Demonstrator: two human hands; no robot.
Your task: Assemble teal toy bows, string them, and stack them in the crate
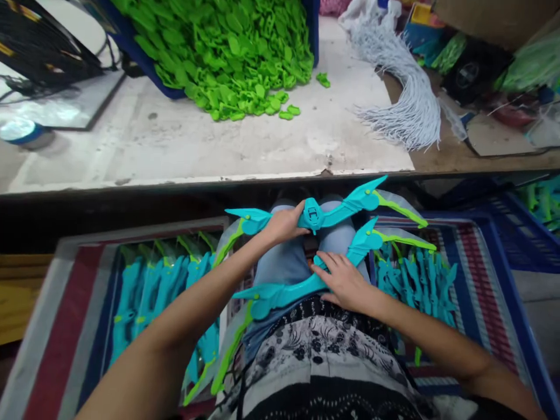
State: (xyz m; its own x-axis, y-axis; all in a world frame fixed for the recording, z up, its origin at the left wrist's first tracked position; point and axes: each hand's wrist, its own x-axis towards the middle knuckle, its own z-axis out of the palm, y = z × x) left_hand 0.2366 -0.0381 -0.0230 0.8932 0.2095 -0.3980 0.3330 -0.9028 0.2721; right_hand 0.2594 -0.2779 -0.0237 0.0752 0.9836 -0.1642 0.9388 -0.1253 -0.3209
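Across my lap lie two turquoise plastic toy bows with lime-green tips. My left hand (286,224) is closed around the farther toy bow (335,217), just left of its raised middle piece. Nearer my waist, my right hand (345,281) grips the second toy bow (289,291) at its centre, with the fingers over the top. That hand covers most of this bow's middle. The two bows are roughly parallel, the farther one close to the table edge.
A blue bin (166,81) spills small green plastic pieces (245,58) onto the white tabletop (175,143). A bundle of pale cords (411,105) lies at right. More bows fill a striped-lined container (87,280) at left and a blue crate (503,262) at right.
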